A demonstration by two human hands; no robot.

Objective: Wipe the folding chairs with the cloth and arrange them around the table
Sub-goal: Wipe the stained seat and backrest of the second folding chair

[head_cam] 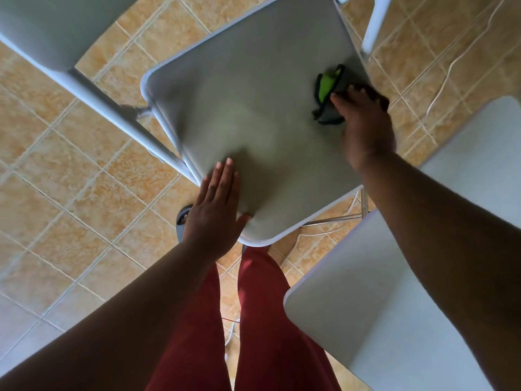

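Observation:
A grey folding chair seat [253, 103] fills the middle of the view, seen from above. My right hand [366, 125] presses a dark cloth with a bright green patch [328, 88] onto the seat near its far right edge. My left hand [217, 210] lies flat, fingers together and straight, on the near left edge of the same seat and holds nothing. Most of the cloth sticks out past my right fingers; part of it is under the palm.
A second grey seat [380, 320] stands close at the lower right, and another chair's panel and leg [50, 29] at the upper left. A white tube leg [376, 21] rises at the top right. Tan floor tiles [56, 179] surround the chairs. My red trousers [253, 320] touch the seat's front.

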